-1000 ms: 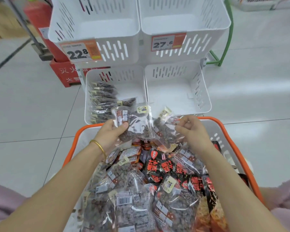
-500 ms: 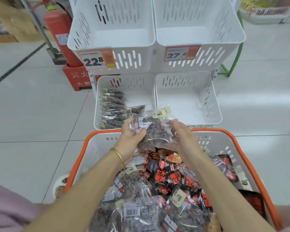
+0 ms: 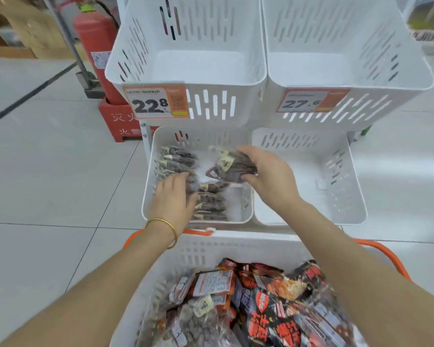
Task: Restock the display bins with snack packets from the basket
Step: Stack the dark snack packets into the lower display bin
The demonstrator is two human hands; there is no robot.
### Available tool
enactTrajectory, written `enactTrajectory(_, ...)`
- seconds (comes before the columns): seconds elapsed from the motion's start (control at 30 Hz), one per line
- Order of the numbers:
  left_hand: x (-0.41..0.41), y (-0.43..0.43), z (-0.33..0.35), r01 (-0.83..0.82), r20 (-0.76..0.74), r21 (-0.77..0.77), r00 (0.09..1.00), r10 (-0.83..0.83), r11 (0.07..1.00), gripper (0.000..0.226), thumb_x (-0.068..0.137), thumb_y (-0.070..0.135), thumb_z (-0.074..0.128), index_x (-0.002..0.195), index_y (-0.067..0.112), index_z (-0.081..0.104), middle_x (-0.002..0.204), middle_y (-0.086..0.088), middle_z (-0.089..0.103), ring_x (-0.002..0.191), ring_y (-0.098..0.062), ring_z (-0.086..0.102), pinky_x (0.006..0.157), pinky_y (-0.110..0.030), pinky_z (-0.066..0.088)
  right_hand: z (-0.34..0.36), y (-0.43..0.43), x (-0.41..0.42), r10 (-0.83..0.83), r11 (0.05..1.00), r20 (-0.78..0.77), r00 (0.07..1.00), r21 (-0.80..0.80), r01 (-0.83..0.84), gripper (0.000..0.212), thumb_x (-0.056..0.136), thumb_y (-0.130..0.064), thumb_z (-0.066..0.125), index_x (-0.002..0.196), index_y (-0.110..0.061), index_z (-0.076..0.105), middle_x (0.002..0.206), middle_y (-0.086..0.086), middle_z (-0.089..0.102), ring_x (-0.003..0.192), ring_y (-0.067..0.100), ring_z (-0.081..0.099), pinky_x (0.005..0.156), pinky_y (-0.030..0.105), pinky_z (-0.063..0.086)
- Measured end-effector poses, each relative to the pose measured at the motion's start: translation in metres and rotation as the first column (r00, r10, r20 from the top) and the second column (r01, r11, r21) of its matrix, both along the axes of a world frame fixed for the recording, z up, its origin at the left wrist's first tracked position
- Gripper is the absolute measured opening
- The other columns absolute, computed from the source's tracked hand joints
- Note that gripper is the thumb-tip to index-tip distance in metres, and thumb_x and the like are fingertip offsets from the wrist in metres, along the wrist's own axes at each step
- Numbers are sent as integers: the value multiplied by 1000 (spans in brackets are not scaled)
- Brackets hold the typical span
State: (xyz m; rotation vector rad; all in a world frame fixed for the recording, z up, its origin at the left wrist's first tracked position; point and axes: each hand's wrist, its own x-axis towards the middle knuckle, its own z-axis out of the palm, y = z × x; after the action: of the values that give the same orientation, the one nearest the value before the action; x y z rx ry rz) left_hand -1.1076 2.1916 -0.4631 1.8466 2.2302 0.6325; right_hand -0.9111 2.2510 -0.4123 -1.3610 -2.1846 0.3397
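My right hand [image 3: 268,176] grips a small stack of clear packets of dark snacks [image 3: 229,166] and holds it over the lower left display bin [image 3: 148,176]. Inside that bin, my left hand [image 3: 172,196] rests flat with spread fingers on a row of the same packets [image 3: 176,161] standing along the bin's left side. More packets [image 3: 211,204] lie near the bin's front. The white basket with an orange rim [image 3: 236,246] sits below me, full of clear and red-black snack packets [image 3: 266,304].
The lower right bin [image 3: 356,196] and both upper bins [image 3: 186,78] [image 3: 411,78] hold nothing. Price tags reading 22.8 [image 3: 156,102] and 27.6 [image 3: 311,100] hang on the upper bins. A red fire extinguisher [image 3: 93,38] stands on its red base behind the rack, at the left.
Both hands lifted the packets out of the basket and moved forward into the lower left bin. My left hand let go and now presses on the stacked row.
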Motion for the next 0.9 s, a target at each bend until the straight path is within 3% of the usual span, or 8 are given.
enactTrajectory(0.07, -10, 6, -14, 54, -145, -42, 988, -60, 998, 49, 95, 33, 45, 140, 16, 35, 144, -5, 36, 133, -23, 28, 110, -32, 21, -14, 25, -16, 68, 990, 111, 992, 118, -81, 56, 80, -6, 65, 131, -24, 52, 118, 3, 63, 113, 26, 51, 79, 33, 43)
enactTrajectory(0.23, -14, 10, -32, 62, -125, -85, 990, -72, 994, 46, 93, 33, 44, 135, 15, 38, 141, -4, 37, 131, -22, 29, 110, -37, 24, -54, 75, -44, 111, 987, 234, 966, 86, -135, 55, 80, -3, 64, 129, -23, 52, 117, 3, 63, 110, 30, 52, 77, 39, 49)
enactTrajectory(0.33, -13, 10, -32, 82, -118, -82, 989, -91, 993, 42, 93, 32, 42, 131, 17, 39, 137, -1, 38, 127, -19, 30, 106, -33, 28, -68, 94, -51, 116, 993, 294, 949, -28, -112, 50, 83, -5, 63, 128, -22, 51, 119, 4, 62, 110, 30, 52, 81, 37, 47)
enactTrajectory(0.47, -13, 10, -33, 80, -114, -79, 989, -89, 994, 38, 92, 32, 41, 128, 19, 40, 131, 2, 41, 123, -17, 31, 103, -31, 29, -84, 109, -65, 131, 951, 190, 973, -302, -69, 48, 85, 2, 57, 128, -17, 51, 124, 9, 59, 113, 30, 53, 91, 34, 44)
enactTrajectory(0.53, -13, 11, -33, 77, -117, -86, 989, -86, 993, 38, 92, 32, 41, 128, 19, 40, 131, 3, 41, 124, -16, 31, 103, -31, 29, -91, 113, -69, 147, 891, 195, 970, -451, -44, 51, 87, 1, 52, 135, -16, 43, 132, 11, 52, 117, 30, 50, 95, 33, 41)
enactTrajectory(0.63, -13, 11, -33, 78, -114, -84, 990, -87, 993, 38, 92, 32, 41, 128, 19, 40, 131, 3, 41, 124, -16, 31, 102, -30, 28, -93, 113, -75, 51, 830, 188, 981, -554, 63, 68, 86, -18, 56, 146, -22, 24, 149, 10, 29, 128, 35, 39, 105, 42, 37)
enactTrajectory(0.77, -12, 11, -33, 79, -112, -83, 990, -88, 993, 38, 93, 32, 41, 128, 20, 40, 130, 3, 42, 123, -15, 32, 102, -28, 29, -93, 106, -79, -53, 831, 85, 995, -549, 91, 67, 86, -38, 60, 144, -28, 28, 146, 10, 28, 126, 35, 41, 104, 41, 37)
enactTrajectory(0.9, -13, 11, -32, 83, -114, -84, 989, -92, 993, 38, 93, 32, 39, 129, 20, 39, 129, 3, 42, 122, -14, 32, 101, -27, 29, -95, 100, -73, -4, 906, 148, 989, -419, 66, 44, 93, -19, 57, 136, -20, 47, 130, 12, 43, 111, 31, 54, 97, 32, 40)
